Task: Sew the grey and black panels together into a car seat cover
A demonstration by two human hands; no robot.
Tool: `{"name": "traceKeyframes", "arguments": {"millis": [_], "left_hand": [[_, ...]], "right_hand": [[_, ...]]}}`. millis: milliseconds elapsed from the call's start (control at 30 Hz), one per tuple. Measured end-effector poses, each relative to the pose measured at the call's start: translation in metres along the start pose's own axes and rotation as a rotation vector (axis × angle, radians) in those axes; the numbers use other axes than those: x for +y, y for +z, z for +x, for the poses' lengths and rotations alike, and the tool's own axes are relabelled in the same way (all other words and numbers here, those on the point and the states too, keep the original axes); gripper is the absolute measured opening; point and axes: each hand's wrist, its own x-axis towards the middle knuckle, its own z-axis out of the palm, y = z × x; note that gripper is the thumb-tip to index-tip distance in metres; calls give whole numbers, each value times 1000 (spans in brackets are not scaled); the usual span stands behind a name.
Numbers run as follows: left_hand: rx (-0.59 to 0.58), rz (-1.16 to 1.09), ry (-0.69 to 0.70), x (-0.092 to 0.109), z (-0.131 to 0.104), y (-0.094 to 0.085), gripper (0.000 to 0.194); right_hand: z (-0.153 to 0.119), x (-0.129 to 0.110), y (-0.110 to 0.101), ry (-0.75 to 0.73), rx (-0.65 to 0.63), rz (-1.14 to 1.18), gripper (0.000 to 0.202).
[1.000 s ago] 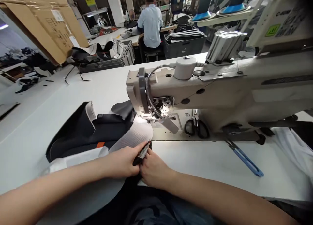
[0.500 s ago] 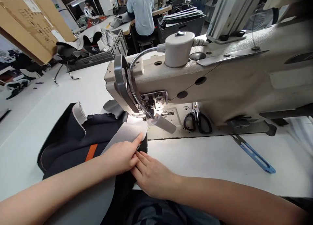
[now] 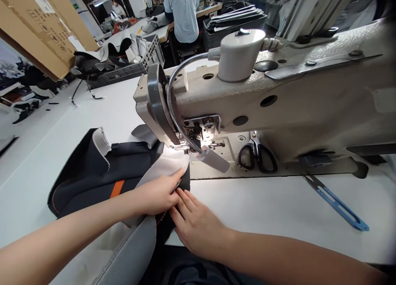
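A dark fabric piece with an orange tab lies left of the sewing machine. Its light grey mesh strip reaches under the lit needle area. My left hand is closed on the fabric just in front of the needle, thumb and fingers pinching the edge where grey meets dark. Right beside it, my right hand presses its fingers together on the dark fabric's edge. A grey ribbed panel hangs below my left forearm toward the table's front edge.
Black-handled scissors lie on the machine bed. Blue thread snips rest on the white table at the right. A grey crate of fabric pieces and a cardboard box stand at the back left. A person sits beyond.
The view has shifted slightly, so the machine appears larger and farther right. More of the grey ribbed panel shows below my left forearm. Both hands remain at the fabric edge.
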Motion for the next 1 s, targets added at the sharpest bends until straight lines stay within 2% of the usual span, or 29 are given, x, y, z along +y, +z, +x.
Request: {"name": "traceKeyframes", "arguments": {"millis": [133, 267, 367, 433, 500, 567, 733, 867, 933, 1000], "left_hand": [[36, 1, 17, -2, 16, -7, 74], [72, 11, -14, 7, 23, -12, 71], [78, 2, -26, 13, 9, -7, 78], [4, -21, -57, 13, -7, -2, 90], [-73, -11, -107, 9, -20, 0, 92], [-77, 82, -102, 3, -26, -3, 84], [78, 588, -42, 3, -23, -13, 75], [144, 792, -19, 9, -26, 9, 69], [202, 882, 42, 2, -29, 21, 65], [254, 983, 138, -10, -31, 19, 61]], "right_hand": [[5, 10, -4, 42, -62, 44, 62], [9, 18, -7, 49, -79, 39, 69], [7, 20, -6, 9, -24, -31, 63], [4, 21, -5, -40, 41, -81, 49], [3, 22, -4, -70, 84, -99, 41], [4, 23, -3, -76, 82, -97, 44], [8, 20, 1, -65, 66, -126, 50], [7, 18, 2, -21, 122, -123, 46], [6, 18, 2, -22, 147, -126, 42], [6, 18, 1, -25, 150, -133, 40]]}}
